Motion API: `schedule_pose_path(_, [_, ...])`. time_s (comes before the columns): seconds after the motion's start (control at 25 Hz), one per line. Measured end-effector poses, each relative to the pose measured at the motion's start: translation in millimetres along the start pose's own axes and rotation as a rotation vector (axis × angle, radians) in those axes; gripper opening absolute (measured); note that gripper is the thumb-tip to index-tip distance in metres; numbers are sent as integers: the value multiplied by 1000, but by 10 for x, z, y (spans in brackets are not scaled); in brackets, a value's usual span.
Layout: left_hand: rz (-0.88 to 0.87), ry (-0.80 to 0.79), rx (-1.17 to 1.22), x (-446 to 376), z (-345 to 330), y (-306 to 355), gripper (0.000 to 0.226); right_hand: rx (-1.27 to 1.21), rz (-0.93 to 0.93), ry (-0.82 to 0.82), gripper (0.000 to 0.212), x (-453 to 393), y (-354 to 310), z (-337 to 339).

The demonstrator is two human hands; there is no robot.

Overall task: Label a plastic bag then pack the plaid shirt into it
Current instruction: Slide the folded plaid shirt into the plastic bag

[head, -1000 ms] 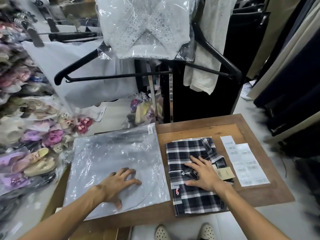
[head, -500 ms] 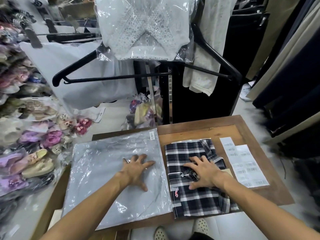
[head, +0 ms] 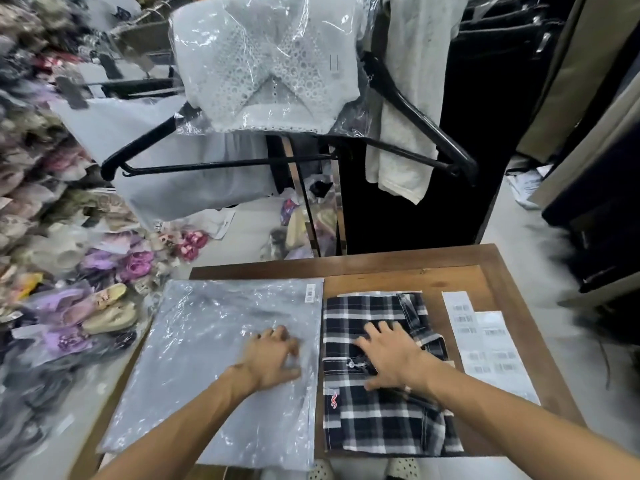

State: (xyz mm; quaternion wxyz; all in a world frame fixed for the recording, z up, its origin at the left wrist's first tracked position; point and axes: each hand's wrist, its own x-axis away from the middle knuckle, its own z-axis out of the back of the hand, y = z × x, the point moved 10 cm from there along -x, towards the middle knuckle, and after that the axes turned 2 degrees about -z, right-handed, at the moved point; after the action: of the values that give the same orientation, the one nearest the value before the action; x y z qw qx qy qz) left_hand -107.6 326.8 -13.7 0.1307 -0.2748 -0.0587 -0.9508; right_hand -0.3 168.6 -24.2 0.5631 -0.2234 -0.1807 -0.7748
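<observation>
Wooden table (head: 398,271): one plastic bag (head: 207,341), one plaid shirt (head: 381,420); two hands, left (head: 270,358), right (head: 391,355), flat, apart.

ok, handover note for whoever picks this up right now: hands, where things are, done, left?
Left hand: flat on the plastic bag, near its right edge, holding nothing.
Right hand: pressed flat on the folded plaid shirt, no grip on it.
Bag lies on the left part of the wooden table, shirt right beside it, label sheets to the right of the shirt.
Done: barcode sticker is on the bag's top right corner; shirt is folded.
Left: open the bag, slide the shirt in. The bag's mouth cannot be made out from here.
</observation>
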Motion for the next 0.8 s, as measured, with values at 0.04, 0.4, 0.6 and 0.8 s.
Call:
schedule_pose_path(0.04, [59,31,71,-34,44,45,36,-10,69,60,81,-14,-81,130])
schedule_pose_path(0.4, [185,-39,397,-221,-127,113,29,-44,636,143,35,-57,-862,308])
schedule_pose_path(0.6, [148,-24,397,-260,-129,112,38,-28,626,86,40,-165,-1060,151])
schedule_pose_path(0.8, [111,-62,465,-292,-160,66,31,-57,609,119,28,-170,-1086,267])
